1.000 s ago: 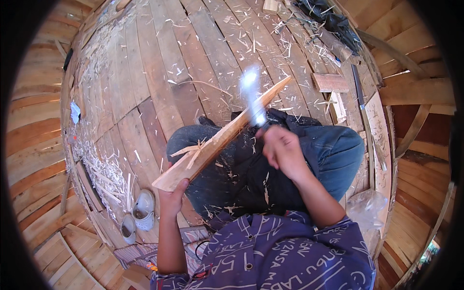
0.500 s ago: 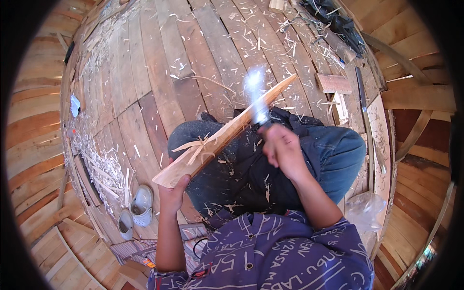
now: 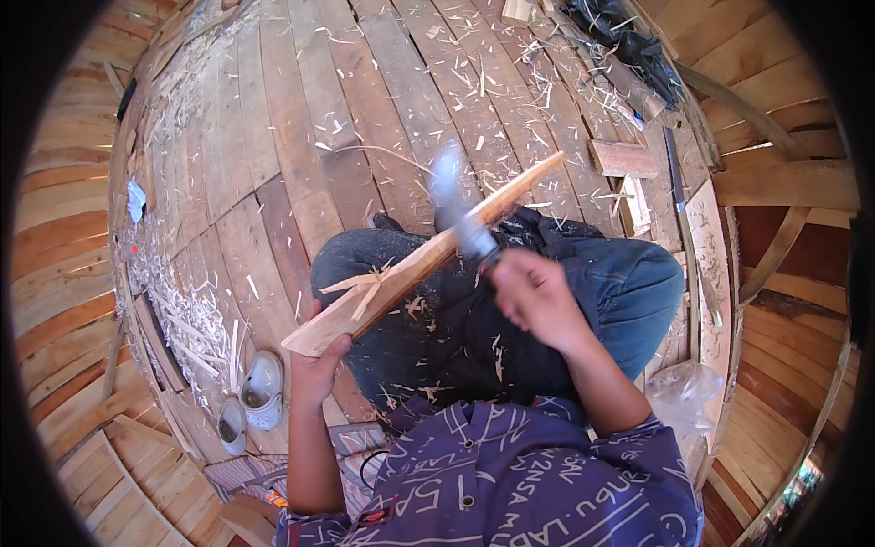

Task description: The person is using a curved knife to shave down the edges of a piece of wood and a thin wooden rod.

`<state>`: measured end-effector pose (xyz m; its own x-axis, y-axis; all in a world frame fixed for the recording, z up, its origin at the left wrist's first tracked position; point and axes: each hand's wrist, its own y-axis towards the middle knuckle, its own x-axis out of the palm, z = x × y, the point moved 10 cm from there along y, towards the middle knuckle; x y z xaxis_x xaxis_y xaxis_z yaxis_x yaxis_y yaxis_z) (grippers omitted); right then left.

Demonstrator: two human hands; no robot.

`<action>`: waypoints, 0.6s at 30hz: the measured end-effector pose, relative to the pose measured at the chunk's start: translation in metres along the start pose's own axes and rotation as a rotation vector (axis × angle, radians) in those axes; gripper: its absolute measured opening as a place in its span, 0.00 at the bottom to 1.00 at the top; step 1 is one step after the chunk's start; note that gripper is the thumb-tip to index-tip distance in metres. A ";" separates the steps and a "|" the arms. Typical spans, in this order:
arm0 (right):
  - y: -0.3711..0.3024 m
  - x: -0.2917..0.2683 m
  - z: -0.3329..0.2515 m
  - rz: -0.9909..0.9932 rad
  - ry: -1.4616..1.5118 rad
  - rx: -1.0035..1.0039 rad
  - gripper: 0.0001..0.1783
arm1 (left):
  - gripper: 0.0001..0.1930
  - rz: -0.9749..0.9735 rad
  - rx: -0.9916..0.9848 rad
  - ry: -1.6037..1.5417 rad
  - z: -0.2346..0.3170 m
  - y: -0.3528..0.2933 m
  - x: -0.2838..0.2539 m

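A long, pale piece of wood [image 3: 415, 264] slants over my crossed legs, its wide end low on the left and its narrow tip up on the right. My left hand [image 3: 321, 357] is closed round the wide end, thumb on the near side. In my right hand [image 3: 533, 296] is the dark handle of a knife [image 3: 468, 232]. Its broad silvery blade, smeared by motion, lies across the upper half of the wood; whether it touches cannot be made out. Curled shavings [image 3: 372, 281] still cling to the wood's top face near my left hand.
Wood shavings [image 3: 191, 328] are heaped on the plank floor [image 3: 301, 109] at the left, beside grey clogs [image 3: 262, 392]. At the right are a short board [image 3: 624, 159], a long dark-ended tool [image 3: 679, 182] and a clear plastic bag [image 3: 682, 397]. Black plastic [image 3: 629, 46] lies far right.
The knife blade has swung leftward and lower over the wood, and my right hand has come down slightly. The wood has shifted a little in my left hand's grip.
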<state>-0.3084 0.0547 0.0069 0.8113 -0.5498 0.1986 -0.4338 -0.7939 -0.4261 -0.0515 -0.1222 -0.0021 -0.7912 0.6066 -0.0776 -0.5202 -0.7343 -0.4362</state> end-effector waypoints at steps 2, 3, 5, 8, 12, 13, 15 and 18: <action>0.002 -0.036 -0.010 0.229 0.183 -0.040 0.12 | 0.29 -0.030 0.042 0.078 0.004 0.001 -0.001; 0.000 -0.051 -0.018 0.279 0.139 -0.066 0.12 | 0.25 -0.062 0.080 0.158 0.007 0.002 -0.001; -0.006 -0.070 -0.031 0.344 0.079 -0.115 0.13 | 0.19 -0.148 0.233 0.305 0.024 0.002 0.011; -0.019 -0.090 -0.038 0.396 0.089 -0.194 0.16 | 0.14 -0.250 0.477 0.455 0.050 -0.009 0.038; -0.047 -0.022 -0.014 -0.118 -0.427 -0.235 0.13 | 0.10 -0.228 0.596 0.594 0.048 -0.018 0.048; -0.061 -0.004 -0.003 -0.247 -0.331 -0.035 0.13 | 0.10 -0.232 0.624 0.657 0.046 -0.021 0.050; -0.064 -0.031 -0.001 -0.045 -0.178 -0.022 0.12 | 0.10 -0.206 0.638 0.674 0.035 -0.023 0.045; -0.057 -0.058 0.002 0.203 0.014 0.000 0.13 | 0.09 -0.175 0.653 0.666 0.032 -0.021 0.045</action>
<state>-0.3300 0.1327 0.0176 0.7017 -0.7021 0.1209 -0.5877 -0.6663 -0.4590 -0.0862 -0.0893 0.0321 -0.4438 0.6253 -0.6420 -0.8505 -0.5195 0.0819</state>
